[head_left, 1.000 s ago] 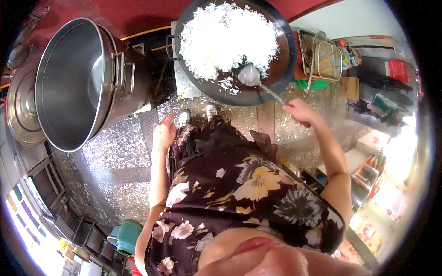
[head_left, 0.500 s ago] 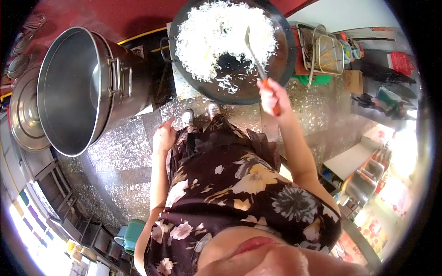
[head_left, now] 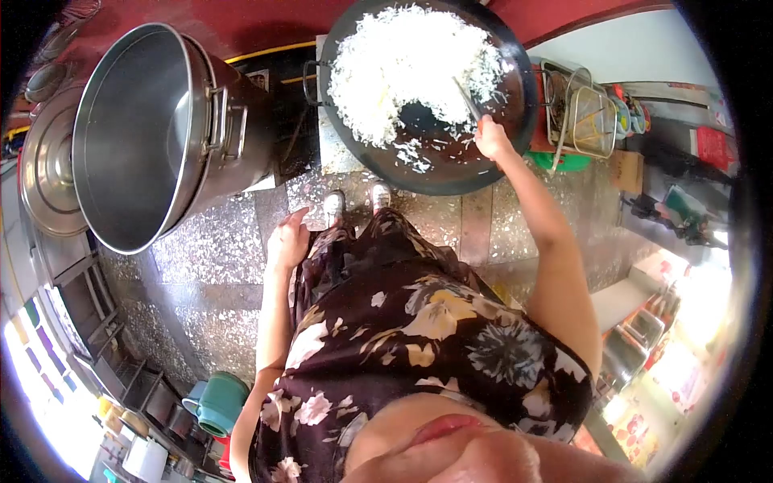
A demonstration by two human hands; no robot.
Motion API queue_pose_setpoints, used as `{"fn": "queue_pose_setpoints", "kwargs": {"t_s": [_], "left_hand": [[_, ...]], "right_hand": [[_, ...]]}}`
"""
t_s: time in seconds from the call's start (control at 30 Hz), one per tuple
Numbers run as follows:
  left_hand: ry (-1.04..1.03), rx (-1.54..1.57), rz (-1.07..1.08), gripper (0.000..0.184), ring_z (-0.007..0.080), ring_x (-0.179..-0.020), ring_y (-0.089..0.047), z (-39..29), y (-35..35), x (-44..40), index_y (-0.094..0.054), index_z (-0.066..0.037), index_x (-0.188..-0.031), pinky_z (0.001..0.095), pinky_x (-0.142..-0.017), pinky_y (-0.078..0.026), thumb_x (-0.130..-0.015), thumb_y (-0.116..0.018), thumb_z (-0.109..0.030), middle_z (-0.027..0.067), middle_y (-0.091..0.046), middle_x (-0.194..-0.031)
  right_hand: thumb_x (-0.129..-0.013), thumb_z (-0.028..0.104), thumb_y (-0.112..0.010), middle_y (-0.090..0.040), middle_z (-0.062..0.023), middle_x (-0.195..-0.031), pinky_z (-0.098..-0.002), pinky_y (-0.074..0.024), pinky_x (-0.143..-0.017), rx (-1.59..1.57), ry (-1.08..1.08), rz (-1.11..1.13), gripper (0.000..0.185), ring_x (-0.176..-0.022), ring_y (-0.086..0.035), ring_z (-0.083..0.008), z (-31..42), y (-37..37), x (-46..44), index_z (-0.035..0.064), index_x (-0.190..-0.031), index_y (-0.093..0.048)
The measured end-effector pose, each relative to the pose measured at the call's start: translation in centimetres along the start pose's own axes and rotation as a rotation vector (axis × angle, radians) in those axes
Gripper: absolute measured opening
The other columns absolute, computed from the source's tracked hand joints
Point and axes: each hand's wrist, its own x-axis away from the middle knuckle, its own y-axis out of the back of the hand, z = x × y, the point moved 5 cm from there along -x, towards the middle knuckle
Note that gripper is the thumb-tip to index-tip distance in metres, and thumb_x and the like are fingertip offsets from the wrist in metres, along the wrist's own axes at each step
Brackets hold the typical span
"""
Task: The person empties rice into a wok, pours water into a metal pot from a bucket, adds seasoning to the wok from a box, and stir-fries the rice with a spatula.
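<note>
A large dark wok (head_left: 451, 173) holds a heap of white shredded food (head_left: 403, 60), with a bare patch near its lower middle and loose shreds around it. My right hand (head_left: 493, 141) is wrapped round the orange handle of a ladle (head_left: 469, 103) at the wok's lower right. The ladle's head is sunk in the white shreds and hidden. My left hand (head_left: 287, 241) hangs beside my dress, holding nothing, with its fingers partly curled and one pointing out.
At the left stands a big metal pot (head_left: 133, 145), with a round lid (head_left: 56, 161) behind it. A wire strainer (head_left: 593, 121) and a green basin (head_left: 561, 162) are right of the wok. Teal jugs (head_left: 221, 402) sit at the lower left.
My right hand first swung in over the wok with the ladle, then moved slightly right and up. The ladle's head, visible a second ago, is now buried in the shreds.
</note>
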Motion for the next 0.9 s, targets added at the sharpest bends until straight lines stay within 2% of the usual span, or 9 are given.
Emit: {"fn": "queue_pose_setpoints", "kwargs": {"t_s": [0.07, 0.17, 0.33, 0.4, 0.47, 0.6, 0.7, 0.83, 0.9], "left_hand": [[0.006, 0.008, 0.009, 0.034, 0.037, -0.101, -0.058, -0.2, 0.1, 0.3, -0.058, -0.009, -0.115, 0.0409, -0.085, -0.047, -0.083, -0.048, -0.01, 0.0194, -0.06, -0.11], [-0.032, 0.028, 0.031, 0.034, 0.037, -0.101, -0.058, -0.8, -0.3, -0.1, -0.057, -0.008, -0.116, 0.0412, -0.085, -0.046, -0.083, -0.048, -0.01, 0.0201, -0.06, -0.11], [-0.095, 0.069, -0.008, 0.037, 0.0371, -0.095, -0.059, 0.0, -1.1, -1.0, -0.057, -0.009, -0.116, 0.0427, -0.084, -0.047, -0.08, -0.048, -0.01, 0.0201, -0.06, -0.109], [-0.109, 0.094, -0.024, 0.037, 0.0371, -0.096, -0.059, 0.2, -0.8, -0.8, -0.057, -0.009, -0.116, 0.0426, -0.085, -0.047, -0.08, -0.047, -0.01, 0.0197, -0.06, -0.109], [-0.077, 0.117, -0.032, 0.037, 0.0371, -0.097, -0.059, 0.5, -0.3, -0.3, -0.056, -0.009, -0.117, 0.0423, -0.085, -0.047, -0.081, -0.047, -0.01, 0.0192, -0.06, -0.11], [-0.032, 0.045, -0.048, 0.036, 0.037, -0.097, -0.059, 2.6, -0.7, 0.6, -0.056, -0.009, -0.117, 0.0426, -0.084, -0.047, -0.081, -0.048, -0.011, 0.0192, -0.06, -0.108], [0.018, -0.012, 0.014, 0.036, 0.0371, -0.097, -0.059, 1.4, 0.1, 1.1, -0.056, -0.008, -0.116, 0.043, -0.084, -0.047, -0.081, -0.048, -0.011, 0.019, -0.061, -0.108], [-0.052, 0.015, -0.067, 0.036, 0.037, -0.099, -0.058, 0.1, 0.7, 0.7, -0.056, -0.008, -0.116, 0.0432, -0.084, -0.047, -0.081, -0.048, -0.01, 0.02, -0.06, -0.108], [-0.068, 0.037, -0.076, 0.036, 0.0368, -0.099, -0.058, 0.2, 0.2, 0.2, -0.056, -0.008, -0.116, 0.0429, -0.085, -0.047, -0.081, -0.048, -0.01, 0.0205, -0.06, -0.109]], "right_hand": [[-0.087, 0.013, -0.044, -0.061, -0.0254, -0.085, -0.0474, -0.0511, -0.062, 0.381, 0.251, -0.087, 0.019, -0.074, -0.063, -0.0402, 1.6, -0.4, 1.1, 0.0006, -0.101, -0.045], [-0.086, 0.011, -0.043, -0.06, -0.0261, -0.087, -0.0496, -0.0497, -0.069, 0.457, 0.19, -0.001, 0.016, -0.083, -0.061, -0.0418, 2.9, 2.8, 7.4, 0.0024, -0.1, -0.046], [-0.085, 0.019, -0.046, -0.06, -0.0184, -0.075, -0.0419, -0.0483, -0.051, 0.328, 0.245, 0.148, 0.016, -0.065, -0.062, -0.031, -2.7, 9.7, 11.8, 0.0029, -0.088, -0.047], [-0.085, 0.022, -0.047, -0.056, -0.009, -0.063, -0.0351, -0.0414, -0.038, 0.357, -0.139, 0.709, 0.019, -0.047, -0.054, -0.0202, -3.4, 10.1, 13.5, 0.0035, -0.079, -0.048], [-0.087, 0.022, -0.051, -0.047, -0.0014, -0.052, -0.0293, -0.0336, -0.032, 0.035, -0.217, 0.96, 0.022, -0.037, -0.041, -0.0112, -0.8, 7.4, 14.6, 0.0057, -0.073, -0.048], [-0.095, 0.027, -0.045, -0.035, 0.0059, -0.043, -0.0206, -0.0238, -0.031, -0.796, -0.155, 0.91, 0.034, -0.031, -0.028, -0.0062, 7.0, -4.1, 11.2, 0.0127, -0.064, -0.043], [-0.095, 0.024, -0.044, -0.036, 0.0067, -0.049, -0.0214, -0.0248, -0.029, -1.132, -0.129, 0.725, 0.027, -0.036, -0.035, -0.0051, 11.5, -5.5, 7.1, 0.0094, -0.072, -0.046], [-0.096, 0.021, -0.043, -0.041, 0.0036, -0.057, -0.0147, -0.0353, -0.032, -2.077, -0.069, 1.164, 0.025, -0.037, -0.038, -0.0029, 8.9, -3.5, 5.7, -0.0009, -0.086, -0.05], [-0.095, 0.025, -0.043, -0.042, 0.0038, -0.054, -0.018, -0.0315, -0.03, -2.122, -0.131, 1.024, 0.026, -0.036, -0.038, -0.005, 6.8, -3.2, 9.0, 0.0018, -0.087, -0.052]]}}
